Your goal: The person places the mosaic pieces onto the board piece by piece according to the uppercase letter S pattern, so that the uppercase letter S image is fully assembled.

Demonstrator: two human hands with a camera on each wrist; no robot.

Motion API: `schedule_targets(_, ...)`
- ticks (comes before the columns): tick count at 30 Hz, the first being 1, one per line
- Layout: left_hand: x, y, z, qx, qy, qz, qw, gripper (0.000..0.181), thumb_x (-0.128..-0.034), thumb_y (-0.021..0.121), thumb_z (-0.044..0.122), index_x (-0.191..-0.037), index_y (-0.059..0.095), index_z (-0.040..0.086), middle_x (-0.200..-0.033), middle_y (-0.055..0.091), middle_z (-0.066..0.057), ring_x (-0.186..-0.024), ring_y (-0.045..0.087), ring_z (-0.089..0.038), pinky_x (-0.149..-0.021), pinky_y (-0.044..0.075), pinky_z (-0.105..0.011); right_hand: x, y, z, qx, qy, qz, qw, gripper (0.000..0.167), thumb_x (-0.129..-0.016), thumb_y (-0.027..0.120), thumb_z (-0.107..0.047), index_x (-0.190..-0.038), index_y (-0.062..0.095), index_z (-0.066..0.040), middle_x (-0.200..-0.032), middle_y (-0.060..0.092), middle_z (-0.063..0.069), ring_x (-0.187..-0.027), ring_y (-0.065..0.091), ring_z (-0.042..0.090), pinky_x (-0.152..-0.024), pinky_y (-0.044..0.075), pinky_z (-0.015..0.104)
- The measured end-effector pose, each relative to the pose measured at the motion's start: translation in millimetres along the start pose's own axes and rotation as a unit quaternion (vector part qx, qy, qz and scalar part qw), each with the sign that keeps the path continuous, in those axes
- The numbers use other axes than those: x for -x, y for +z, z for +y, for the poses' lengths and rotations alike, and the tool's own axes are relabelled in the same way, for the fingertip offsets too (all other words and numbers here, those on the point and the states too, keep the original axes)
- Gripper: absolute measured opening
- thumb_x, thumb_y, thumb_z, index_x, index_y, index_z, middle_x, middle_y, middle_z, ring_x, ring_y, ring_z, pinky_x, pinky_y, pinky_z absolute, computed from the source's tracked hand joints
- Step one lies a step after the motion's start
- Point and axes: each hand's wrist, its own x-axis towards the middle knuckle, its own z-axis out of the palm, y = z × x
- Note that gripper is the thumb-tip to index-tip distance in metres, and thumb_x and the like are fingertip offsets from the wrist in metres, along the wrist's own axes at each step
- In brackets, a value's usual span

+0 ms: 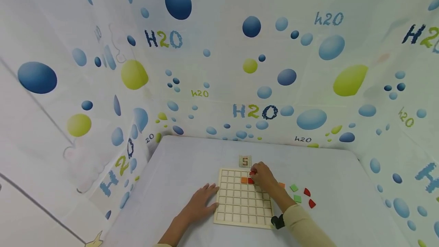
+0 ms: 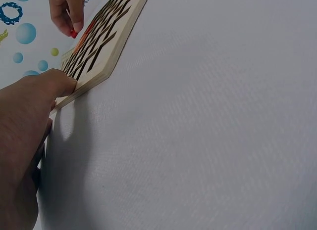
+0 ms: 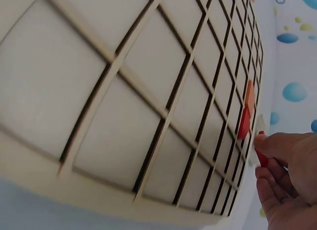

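On the tabletop point(image 1: 185, 155), head view: pale grid board point(image 1: 242, 209), seemingly wooden. Right hand point(image 1: 263, 174) at the board's far side, its grip pinching a red piece point(image 1: 252, 173) by the top row; touching the board or just above it, can't tell. Orange tile point(image 1: 244, 180) and red tile point(image 1: 250, 181) sit side by side in the grid. Patterned card point(image 1: 245, 161) beyond the far edge. Right of the board: two green tiles point(image 1: 294, 188), two red quarter-round pieces point(image 1: 308, 192), another orange tile point(image 1: 281, 185) partly behind the forearm. Left hand point(image 1: 202, 201) beside the left edge, fingers spread, not grasping.

Left wrist view: left thumb point(image 2: 63, 85) against the board's edge; other fingers mostly hidden. Board looks stiff and flat, probably light enough to slide, so best steadied at the rim.

Right wrist view: red piece between thumb and fingers, near the far rim, its full outline covered. Likely light, rigid, maybe a bit slick; hard to break, easy to drop. Best pinched by opposite edges, underside left free. Raised dividers could catch a tilted piece.
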Motion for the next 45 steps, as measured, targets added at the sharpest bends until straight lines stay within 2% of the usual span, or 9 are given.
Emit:
schedule_targets(4, 0.4, -1.5, 2.2, -0.002, 0.002, 0.001, 1.0, 0.062, -0.1029, 0.063, 0.04, -0.156, 0.051, 0.011, -0.162, 0.049, -0.015, -0.154, 0.037, -0.044, -0.125, 0.03, -0.065, -1.1, 6, -13, 0.002, -0.021, -0.017, 0.9996, 0.008, -0.096, 0.074, -0.001, -0.104, 0.073, 0.001, -0.103, 0.063, 0.01, -0.092, 0.06, 0.023, -0.081, 0.058, 0.043)
schedule_targets(10, 0.6, -4.2, 5.6, -0.003, 0.005, 0.004, 1.0, 0.062, -0.1024, 0.065, 0.039, -0.155, 0.051, 0.01, -0.161, 0.05, -0.016, -0.153, 0.038, -0.045, -0.124, 0.031, -0.066, -5.4, 17, -22, 0.005, -0.065, -0.034, 0.9973, 0.012, -0.094, 0.072, 0.005, -0.106, 0.072, 0.006, -0.11, 0.064, 0.016, -0.1, 0.064, 0.032, -0.085, 0.059, 0.047)
schedule_targets(13, 0.8, -4.0, 6.1, -0.004, 0.003, 0.002, 1.0, 0.062, -0.1024, 0.065, 0.039, -0.155, 0.051, 0.01, -0.161, 0.05, -0.016, -0.153, 0.039, -0.045, -0.124, 0.032, -0.065, -7.3, 23, -25, 0.003, -0.072, -0.056, 0.9959, 0.013, -0.094, 0.072, 0.006, -0.107, 0.072, 0.007, -0.113, 0.065, 0.018, -0.105, 0.065, 0.035, -0.088, 0.06, 0.049)
schedule_targets(19, -0.1, -1.8, 4.0, -0.001, 0.005, 0.005, 1.0, 0.061, -0.102, 0.066, 0.039, -0.155, 0.052, 0.01, -0.161, 0.05, -0.016, -0.152, 0.039, -0.045, -0.123, 0.032, -0.065, -7.7, 31, -27, 0.019, -0.095, -0.088, 0.9914, 0.016, -0.095, 0.073, 0.003, -0.111, 0.072, 0.005, -0.11, 0.064, 0.014, -0.101, 0.062, 0.028, -0.087, 0.059, 0.046)
schedule_targets(25, 0.7, -1.6, 4.0, 0.002, 0.007, 0.004, 1.0, 0.061, -0.1021, 0.065, 0.038, -0.155, 0.052, 0.01, -0.161, 0.05, -0.016, -0.152, 0.039, -0.046, -0.124, 0.032, -0.066, -8.3, 31, -27, 0.044, -0.11, -0.106, 0.9873, 0.011, -0.097, 0.073, 0.0, -0.108, 0.072, -0.001, -0.106, 0.062, 0.008, -0.095, 0.059, 0.022, -0.084, 0.057, 0.042)
schedule_targets(31, 1.1, -1.8, 4.1, 0.004, 0.005, 0.009, 0.9999, 0.061, -0.1019, 0.065, 0.039, -0.155, 0.053, 0.011, -0.161, 0.05, -0.015, -0.153, 0.039, -0.045, -0.123, 0.032, -0.066, -7.1, 27, -24, 0.034, -0.138, -0.106, 0.9841, 0.009, -0.096, 0.075, -0.003, -0.105, 0.074, -0.002, -0.101, 0.065, 0.01, -0.091, 0.06, 0.024, -0.08, 0.056, 0.041)
schedule_targets(34, 1.0, -1.8, 4.4, 0.003, 0.004, 0.011, 0.9999, 0.061, -0.1019, 0.065, 0.039, -0.155, 0.053, 0.011, -0.161, 0.05, -0.015, -0.153, 0.039, -0.045, -0.124, 0.032, -0.066, -6.3, 26, -23, 0.032, -0.149, -0.099, 0.9833, 0.012, -0.095, 0.077, -0.004, -0.107, 0.074, -0.001, -0.102, 0.068, 0.011, -0.093, 0.061, 0.026, -0.083, 0.057, 0.042)
schedule_targets(38, 1.2, -1.7, 4.7, 0.005, 0.007, 0.011, 0.9999, 0.061, -0.1018, 0.066, 0.038, -0.154, 0.053, 0.01, -0.16, 0.051, -0.017, -0.152, 0.039, -0.046, -0.123, 0.032, -0.067, -5.6, 28, -19, 0.043, -0.15, -0.092, 0.9834, 0.012, -0.094, 0.078, -0.006, -0.104, 0.072, -0.004, -0.1, 0.067, 0.007, -0.093, 0.06, 0.024, -0.083, 0.056, 0.041)
schedule_targets(45, 1.4, 0.0, 3.1, -0.001, 0.005, 0.011, 0.9999, 0.061, -0.1022, 0.065, 0.038, -0.155, 0.052, 0.011, -0.161, 0.05, -0.016, -0.153, 0.039, -0.045, -0.124, 0.032, -0.066, -5.4, 34, -16, 0.053, -0.148, -0.071, 0.985, 0.008, -0.094, 0.078, -0.006, -0.094, 0.071, -0.007, -0.094, 0.061, 0.002, -0.087, 0.055, 0.019, -0.074, 0.053, 0.035)
